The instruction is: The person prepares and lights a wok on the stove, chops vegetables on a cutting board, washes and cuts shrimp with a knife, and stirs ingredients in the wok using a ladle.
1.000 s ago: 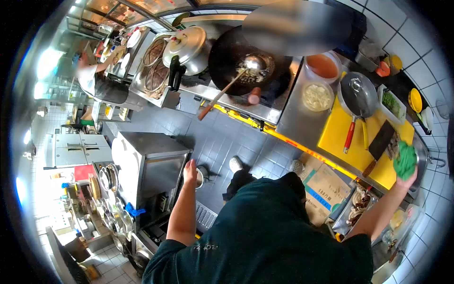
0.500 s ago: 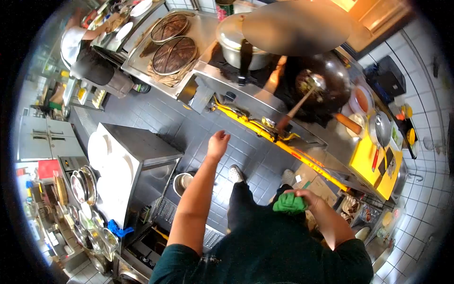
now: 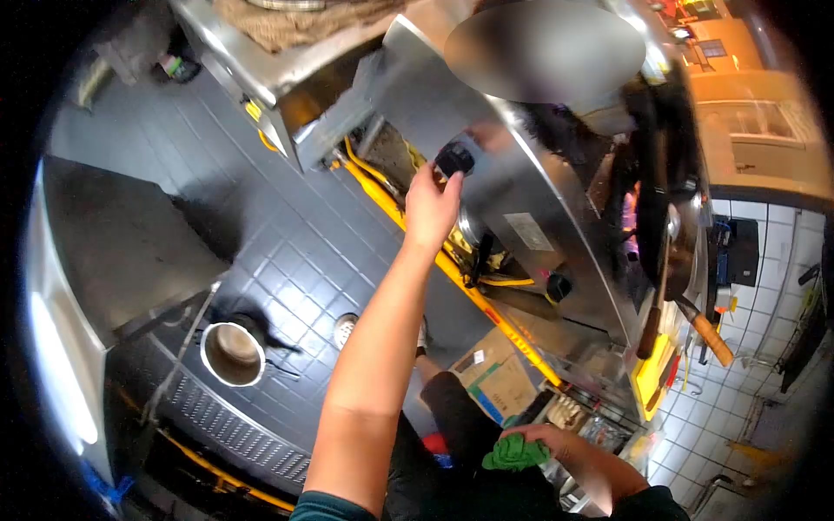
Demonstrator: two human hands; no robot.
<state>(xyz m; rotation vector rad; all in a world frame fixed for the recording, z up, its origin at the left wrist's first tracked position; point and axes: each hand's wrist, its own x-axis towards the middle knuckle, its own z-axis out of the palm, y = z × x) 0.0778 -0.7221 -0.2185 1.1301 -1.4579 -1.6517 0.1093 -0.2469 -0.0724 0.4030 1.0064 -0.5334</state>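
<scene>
My left hand (image 3: 432, 210) reaches forward to the steel front panel of the stove (image 3: 521, 195). Its thumb and fingers close around a black control knob (image 3: 456, 158) there. Down by my waist, my right hand (image 3: 553, 441) grips a bunched green cloth (image 3: 516, 453). A second black knob (image 3: 558, 286) sits farther right on the same panel. Above it, flame (image 3: 631, 227) shows at the burner, beside a dark wok (image 3: 681, 260) with a wooden handle (image 3: 711, 339).
A yellow gas pipe (image 3: 465, 282) runs along the stove's lower front. On the tiled floor stands a pot (image 3: 233, 353), left of my legs. A steel cabinet (image 3: 130, 243) is at left, and flattened cardboard (image 3: 495, 378) lies under the pipe. A yellow cutting board (image 3: 653, 373) is at right.
My left hand has moved forward from over the floor and taken hold of the knob. The view has tilted and come closer to the stove. The green cloth stays in my right hand.
</scene>
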